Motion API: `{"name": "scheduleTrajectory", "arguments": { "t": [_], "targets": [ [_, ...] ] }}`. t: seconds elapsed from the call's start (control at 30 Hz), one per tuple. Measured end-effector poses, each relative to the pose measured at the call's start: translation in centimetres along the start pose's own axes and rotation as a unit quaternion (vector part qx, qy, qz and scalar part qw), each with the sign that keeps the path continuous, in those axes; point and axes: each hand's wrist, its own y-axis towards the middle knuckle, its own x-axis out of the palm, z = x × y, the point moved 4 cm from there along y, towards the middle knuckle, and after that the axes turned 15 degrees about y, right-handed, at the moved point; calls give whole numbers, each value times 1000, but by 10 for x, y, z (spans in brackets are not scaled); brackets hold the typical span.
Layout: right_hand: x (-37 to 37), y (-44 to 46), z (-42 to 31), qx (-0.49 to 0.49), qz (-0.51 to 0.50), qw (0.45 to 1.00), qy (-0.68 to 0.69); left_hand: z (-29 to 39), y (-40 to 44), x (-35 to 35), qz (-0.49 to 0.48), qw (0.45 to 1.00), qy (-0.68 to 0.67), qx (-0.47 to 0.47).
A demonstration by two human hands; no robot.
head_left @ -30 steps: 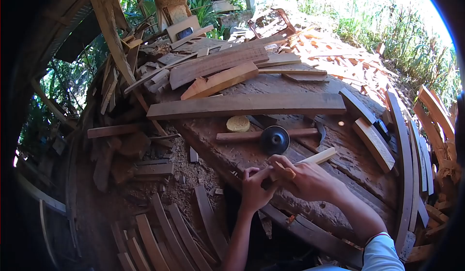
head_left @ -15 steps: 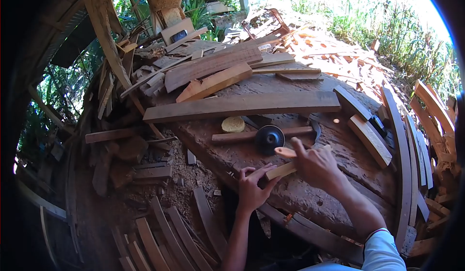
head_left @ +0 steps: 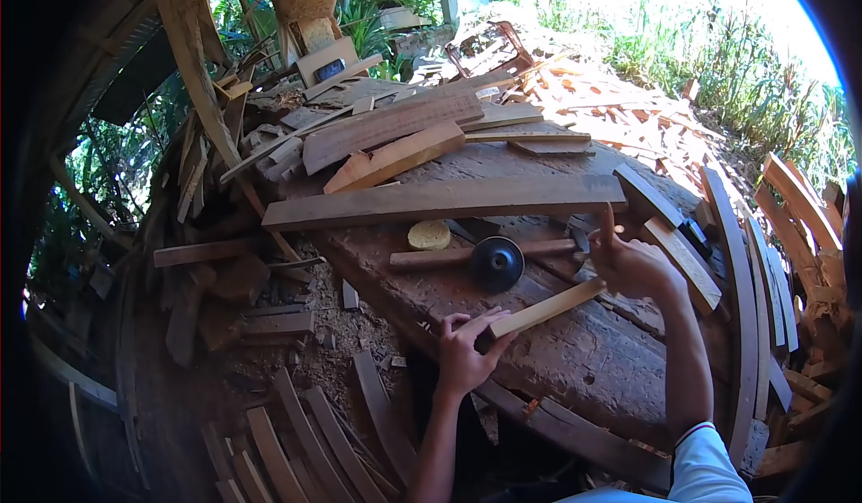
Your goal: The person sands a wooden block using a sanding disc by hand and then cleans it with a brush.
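When holding pale squared wooden batten [head_left: 549, 309] by one end in left fingers [head_left: 483, 321], slim brown handle [head_left: 609, 222] in right fingers [head_left: 607, 263], risk twisting.

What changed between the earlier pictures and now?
The right hand, holding a slim brown handle-like piece, moved rightward along the pale rectangular wooden strip to its far end. The left hand stayed at its near end; the round black disc and wooden-handled hammer stayed put.
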Motion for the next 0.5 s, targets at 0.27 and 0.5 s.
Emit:
{"name": "scheduleTrajectory", "arguments": {
  "t": [0.27,0.5],
  "targets": [
    [-30,-19,-59,-64,-18,981,183,8,-3,-8,141,989,-49,14],
    [18,-46,-120,-191,-132,946,225,75,10,-14,119,989,-89,25]
  ]
}}
